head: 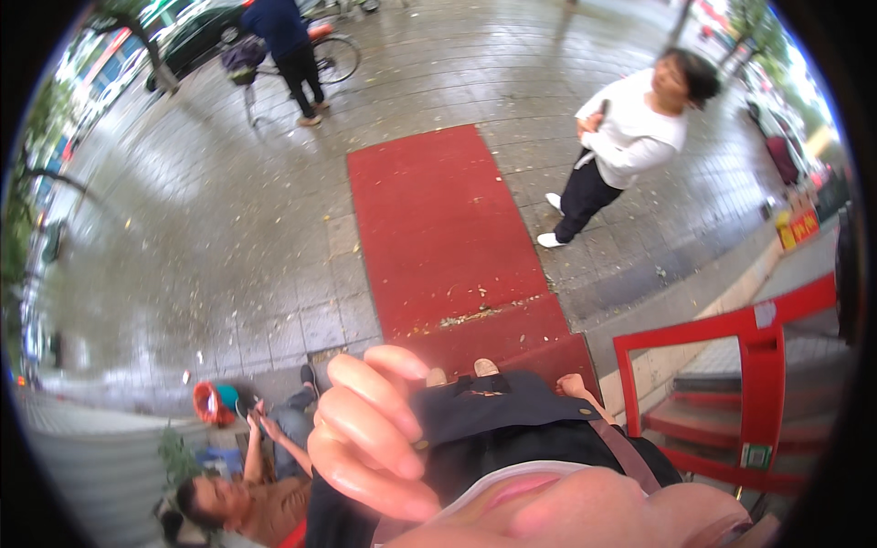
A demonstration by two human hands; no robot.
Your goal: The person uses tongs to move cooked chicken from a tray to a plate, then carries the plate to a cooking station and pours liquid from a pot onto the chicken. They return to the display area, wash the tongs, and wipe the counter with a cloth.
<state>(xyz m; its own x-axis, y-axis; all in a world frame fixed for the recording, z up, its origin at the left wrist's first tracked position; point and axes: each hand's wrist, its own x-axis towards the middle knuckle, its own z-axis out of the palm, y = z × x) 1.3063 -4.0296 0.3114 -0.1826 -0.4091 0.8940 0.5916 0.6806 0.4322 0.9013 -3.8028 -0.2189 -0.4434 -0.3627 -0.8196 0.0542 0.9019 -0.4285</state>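
My left hand (373,428) is raised close to the camera, left of my chest. Its fingers are curled with slight gaps between them. I see nothing in it, though its palm side is partly hidden. Low at my other side hangs my right hand (571,385), small in the picture, its fingers folded in and no object visible in them. Between the hands a dark apron (500,411) covers my front. Beyond it the tips of my light shoes (486,368) stand on a red carpet (445,226), which runs down a step onto wet paving.
A person in white (634,130) stands right of the carpet. Another, seated (267,500), is at lower left beside an orange-lined bin (212,403). Farther off, someone in dark blue (281,34) stands by a bicycle (336,58). A red frame (760,383) rises at right.
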